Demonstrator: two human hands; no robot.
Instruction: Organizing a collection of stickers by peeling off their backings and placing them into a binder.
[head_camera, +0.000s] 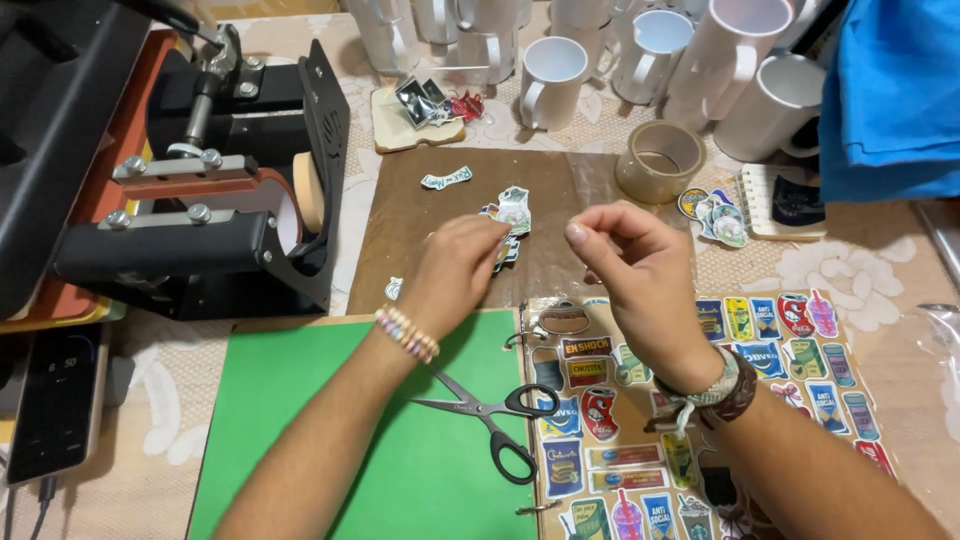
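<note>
Both hands sit over the brown sheet (440, 215) mid-table. Left hand (455, 270) has its fingers curled down onto the little pile of cut-out stickers (512, 215), touching or pinching one, can't tell which from here. Right hand (630, 260) is raised just beside it, thumb and fingertips pressed together as if on something tiny; whatever it is, too small to see. Done so far, by the look of it: a handful of stickers already cut loose, one lone piece (446, 178) lying further up the sheet, a few more (715, 215) by the tape roll (660, 160). Scissors (490, 415) are put down on the green board (330, 420), blades open, untouched. Left: the sticker sheet (760, 350) in the open binder looks mostly full, many rows uncut. White mugs (552, 80) at the back are all blank, and the mug press (230, 200) on the left holds what looks like one mug.
</note>
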